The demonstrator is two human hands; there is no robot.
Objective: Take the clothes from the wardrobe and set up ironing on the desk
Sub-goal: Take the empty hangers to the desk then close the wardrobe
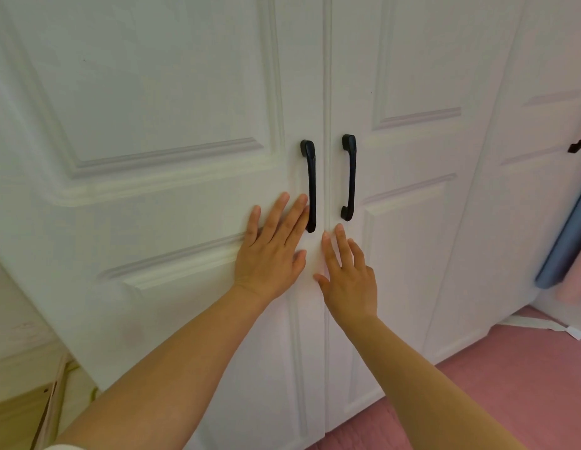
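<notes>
A white panelled wardrobe fills the view, both doors closed. The left door (159, 102) carries a black vertical handle (310, 185); the right door (409, 177) carries a matching handle (349, 177). My left hand (273, 251) lies flat against the left door, fingers spread, fingertips just beside the lower part of its handle. My right hand (349, 277) is flat with fingers apart over the seam between the doors, just below the right handle. Neither hand holds anything. No clothes are visible.
A third white door (542, 131) stands at the right with a black handle (579, 141) at the frame edge. A blue rolled object (565, 241) leans at the far right. Pink carpet (510, 378) covers the floor. A wooden edge (52, 407) shows at bottom left.
</notes>
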